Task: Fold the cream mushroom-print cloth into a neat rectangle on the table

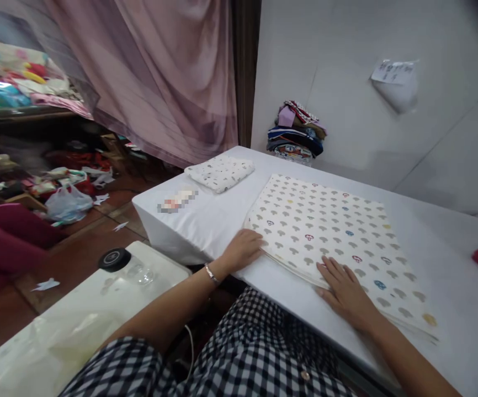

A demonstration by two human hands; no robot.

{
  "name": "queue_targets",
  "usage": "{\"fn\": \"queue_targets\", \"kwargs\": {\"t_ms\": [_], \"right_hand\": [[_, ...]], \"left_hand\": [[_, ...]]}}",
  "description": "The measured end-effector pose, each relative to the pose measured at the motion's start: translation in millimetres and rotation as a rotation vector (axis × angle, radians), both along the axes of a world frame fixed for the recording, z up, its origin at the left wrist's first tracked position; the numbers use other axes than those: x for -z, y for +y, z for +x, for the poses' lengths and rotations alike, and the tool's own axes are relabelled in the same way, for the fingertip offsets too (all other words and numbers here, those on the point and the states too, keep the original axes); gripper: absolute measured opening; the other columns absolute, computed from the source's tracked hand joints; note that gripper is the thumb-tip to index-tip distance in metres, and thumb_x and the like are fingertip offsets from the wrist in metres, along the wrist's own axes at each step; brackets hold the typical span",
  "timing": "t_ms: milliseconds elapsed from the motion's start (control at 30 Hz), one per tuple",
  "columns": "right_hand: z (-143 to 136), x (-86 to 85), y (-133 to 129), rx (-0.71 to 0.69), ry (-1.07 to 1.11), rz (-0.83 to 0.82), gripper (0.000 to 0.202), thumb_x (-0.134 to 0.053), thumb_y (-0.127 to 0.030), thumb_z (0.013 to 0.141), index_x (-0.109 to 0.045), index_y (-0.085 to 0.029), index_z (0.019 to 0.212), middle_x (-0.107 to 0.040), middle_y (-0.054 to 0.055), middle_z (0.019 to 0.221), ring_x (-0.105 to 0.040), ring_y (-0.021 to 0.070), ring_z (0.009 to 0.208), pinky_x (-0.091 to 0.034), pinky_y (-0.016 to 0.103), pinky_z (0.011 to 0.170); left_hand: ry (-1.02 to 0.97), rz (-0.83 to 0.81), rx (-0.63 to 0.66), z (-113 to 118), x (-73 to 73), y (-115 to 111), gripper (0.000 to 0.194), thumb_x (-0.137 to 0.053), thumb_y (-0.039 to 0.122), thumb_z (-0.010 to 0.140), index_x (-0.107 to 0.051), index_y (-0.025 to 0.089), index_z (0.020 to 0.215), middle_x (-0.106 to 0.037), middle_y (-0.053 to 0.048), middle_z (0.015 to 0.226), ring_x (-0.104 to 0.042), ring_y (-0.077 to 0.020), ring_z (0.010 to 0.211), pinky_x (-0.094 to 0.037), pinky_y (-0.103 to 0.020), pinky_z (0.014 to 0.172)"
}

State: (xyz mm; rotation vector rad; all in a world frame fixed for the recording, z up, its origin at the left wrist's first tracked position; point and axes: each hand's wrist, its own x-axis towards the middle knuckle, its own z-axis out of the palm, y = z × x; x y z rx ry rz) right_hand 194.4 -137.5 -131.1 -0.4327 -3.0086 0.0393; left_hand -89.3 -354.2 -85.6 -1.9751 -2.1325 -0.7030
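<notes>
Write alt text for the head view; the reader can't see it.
The left hand and right hand touch the near edge of a mushroom-print cloth on a white-covered table. A smaller folded cloth lies farther left; a fabric stack stands by the wall.

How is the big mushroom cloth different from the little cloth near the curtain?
The mushroom cloth lies spread out wide; the little cloth is a small bundle.
The mushroom cloth has rows of mostly grey-brown mushrooms; the little cloth has small, scattered, mostly dark marks.
The left hand and right hand touch the mushroom cloth; neither touches the little cloth.
Both are whitish, patterned and on the white table.
</notes>
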Motion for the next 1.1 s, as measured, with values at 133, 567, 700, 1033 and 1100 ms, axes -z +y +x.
{"fn": "queue_targets", "kwargs": {"t_ms": [133,567,700,1033,1100], "right_hand": [[-21.7,-23.3,-7.9,-0.010,0.087,-0.147,0.060,-0.036,-0.056,0.090,-0.037,-0.028,0.142,-0.031,0.006,0.149,-0.028,0.0292,0.137,-0.028,0.054,0.109],[-209.1,-45.8,-75.2,-0.048,0.237,-0.641,0.018,-0.055,-0.027,0.081,-0.069,-0.020,0.091,-0.068,0.002,0.083,-0.058,0.0154,0.071,-0.043,0.027,0.068],[-211.5,-40.6,-69.9,0.022,0.267,-0.818,0.020,-0.051,-0.021,0.081,-0.071,-0.022,0.085,-0.070,0.000,0.083,-0.061,0.0163,0.077,-0.043,0.026,0.072],[-211.9,-31.6,-68.6,0.052,0.343,-0.858,0.021,-0.051,-0.024,0.080,-0.071,-0.022,0.084,-0.070,0.000,0.078,-0.060,0.0170,0.073,-0.043,0.028,0.071],[-212.3,-29.3,-71.0,0.048,0.364,-0.828,0.021,-0.050,-0.025,0.081,-0.071,-0.021,0.086,-0.068,0.000,0.075,-0.059,0.0161,0.070,-0.043,0.027,0.069]], "left_hand": [[-0.271,0.165,-0.408,-24.7,10.4,-15.4,0.027,-0.051,0.030,0.087,-0.062,0.017,0.108,-0.065,-0.008,0.109,-0.059,-0.0180,0.097,-0.046,-0.033,0.089],[-0.808,-0.036,-0.724,-8.5,5.9,7.5,0.035,-0.064,0.043,0.075,-0.063,0.018,0.099,-0.069,-0.004,0.085,-0.063,-0.0169,0.072,-0.042,-0.025,0.064],[-0.812,-0.025,-0.758,-10.2,10.0,10.6,0.040,-0.064,0.049,0.074,-0.062,0.018,0.099,-0.069,-0.006,0.087,-0.063,-0.0181,0.073,-0.040,-0.025,0.063],[-0.867,-0.084,-0.806,-12.6,3.7,17.4,0.027,-0.064,0.035,0.071,-0.062,0.017,0.092,-0.068,-0.004,0.081,-0.060,-0.0157,0.065,-0.039,-0.024,0.060],[-0.924,-0.058,-0.788,-13.3,6.7,16.6,0.026,-0.064,0.029,0.070,-0.061,0.016,0.093,-0.067,-0.003,0.075,-0.059,-0.0145,0.062,-0.039,-0.024,0.059]]}}
